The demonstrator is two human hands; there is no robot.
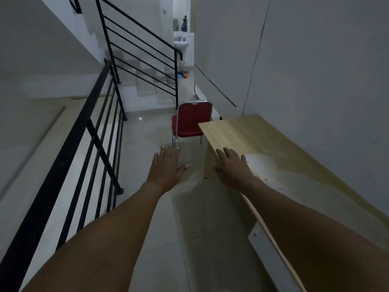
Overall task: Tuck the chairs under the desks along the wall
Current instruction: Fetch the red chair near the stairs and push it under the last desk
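beyond the worktop's far end, a red chair waits untucked

along the right-hand wall runs a pale wood worktop (280, 144), and just past its far corner stands the red chair (190, 123), out on the tiled floor (147, 144) with its backrest toward the wall side. it is not under anything yet, so it looks like the next one to push in.

both arms stretch forward, likely in mid-stride toward it. the left hand (167, 165) floats over the floor with its fingers (166, 150) spread wide, holding nothing. the right hand (232, 165) is at the worktop's front edge, fingers also spread and empty; whether it touches the edge i cannot tell.

a black railing (88, 131) lines the left side, narrowing the passage. nothing lies on the floor between the hands and the chair. farther off, stairs (145, 74) climb away, and a sink (181, 45) shows through a doorway.
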